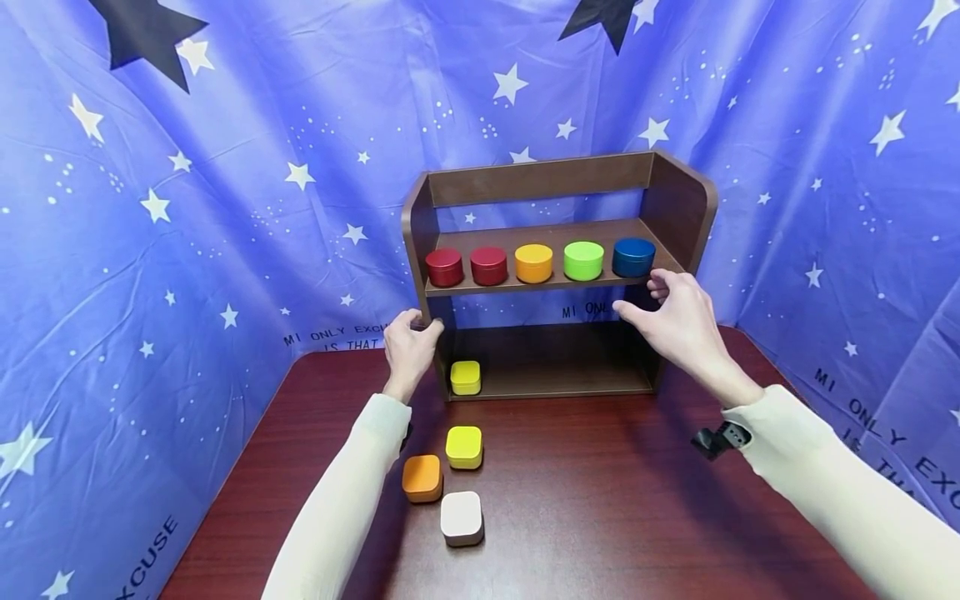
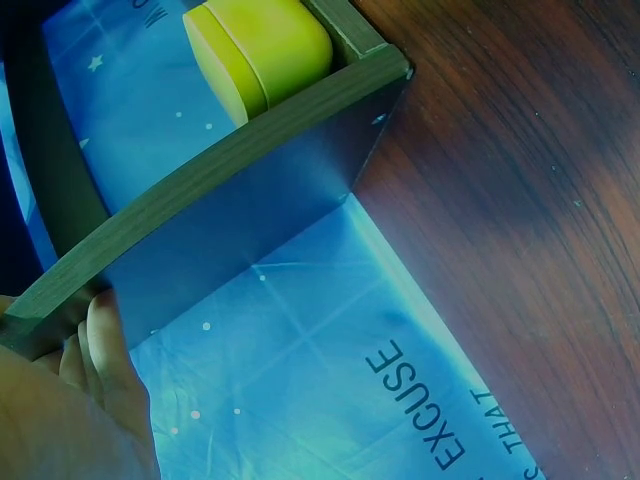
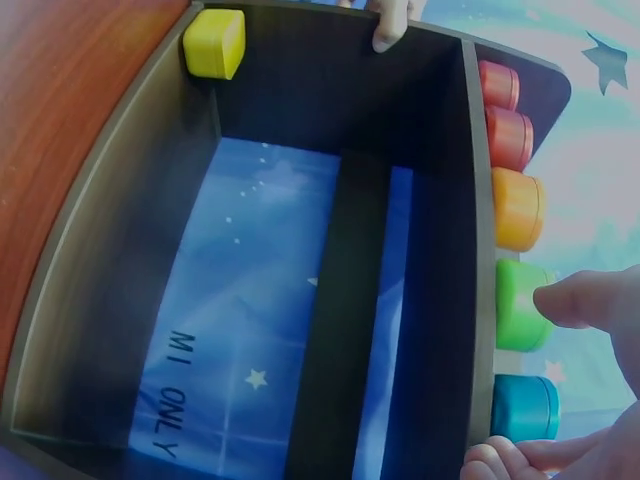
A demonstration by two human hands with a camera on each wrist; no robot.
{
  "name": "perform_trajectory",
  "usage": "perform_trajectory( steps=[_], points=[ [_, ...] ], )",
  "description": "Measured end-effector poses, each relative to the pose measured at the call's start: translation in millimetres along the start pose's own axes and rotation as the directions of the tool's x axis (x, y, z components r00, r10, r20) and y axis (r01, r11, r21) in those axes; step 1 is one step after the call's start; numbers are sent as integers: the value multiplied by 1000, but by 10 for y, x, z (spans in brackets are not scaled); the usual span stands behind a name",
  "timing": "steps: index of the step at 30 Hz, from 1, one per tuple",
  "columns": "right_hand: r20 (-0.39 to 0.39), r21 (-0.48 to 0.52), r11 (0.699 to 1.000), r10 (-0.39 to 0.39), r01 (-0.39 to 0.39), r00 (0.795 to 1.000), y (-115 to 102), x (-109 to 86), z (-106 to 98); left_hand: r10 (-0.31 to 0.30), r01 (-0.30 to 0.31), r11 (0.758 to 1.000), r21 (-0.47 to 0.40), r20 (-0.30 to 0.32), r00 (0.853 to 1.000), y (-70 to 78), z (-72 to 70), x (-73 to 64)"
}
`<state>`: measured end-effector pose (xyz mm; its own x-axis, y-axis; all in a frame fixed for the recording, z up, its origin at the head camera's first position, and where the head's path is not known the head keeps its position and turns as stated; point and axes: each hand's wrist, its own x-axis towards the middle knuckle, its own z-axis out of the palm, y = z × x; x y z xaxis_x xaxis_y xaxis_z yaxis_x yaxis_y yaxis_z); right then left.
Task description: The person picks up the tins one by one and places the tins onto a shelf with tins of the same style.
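Note:
My left hand point(image 1: 409, 346) grips the left side panel of a dark brown two-tier shelf point(image 1: 543, 237), its thumb over the panel's front edge. Along the upper tier stand round tins: two red point(image 1: 445, 268) point(image 1: 489, 267), one orange point(image 1: 533, 264), one green point(image 1: 583, 262) and one blue point(image 1: 633, 258). My right hand point(image 1: 678, 321) is beside the blue tin at the right end, thumb and fingers apart with nothing between them. Whether its fingertips touch the shelf is unclear. A yellow square tin point(image 3: 214, 45) sits in the lower tier's left corner.
On the reddish-brown table point(image 1: 570, 492), in front of the shelf's left part, stand another yellow square tin point(image 1: 464, 447), an orange square tin point(image 1: 422, 478) and a white square tin point(image 1: 462, 518). A blue star-printed curtain point(image 1: 247, 208) hangs behind and at both sides.

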<state>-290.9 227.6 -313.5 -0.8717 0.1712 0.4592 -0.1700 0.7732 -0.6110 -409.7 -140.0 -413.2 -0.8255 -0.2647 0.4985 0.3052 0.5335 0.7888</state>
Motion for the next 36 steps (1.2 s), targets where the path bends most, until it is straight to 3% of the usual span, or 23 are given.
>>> perform_trajectory(
  steps=[21, 36],
  points=[
    [98, 33, 998, -48, 45, 994, 26, -224, 421, -1, 1, 1000, 1, 3, 1000, -1, 9, 6],
    [178, 72, 997, -39, 27, 983, 23, -350, 727, -1, 1, 1000, 4, 14, 1000, -7, -6, 16]
  ],
)
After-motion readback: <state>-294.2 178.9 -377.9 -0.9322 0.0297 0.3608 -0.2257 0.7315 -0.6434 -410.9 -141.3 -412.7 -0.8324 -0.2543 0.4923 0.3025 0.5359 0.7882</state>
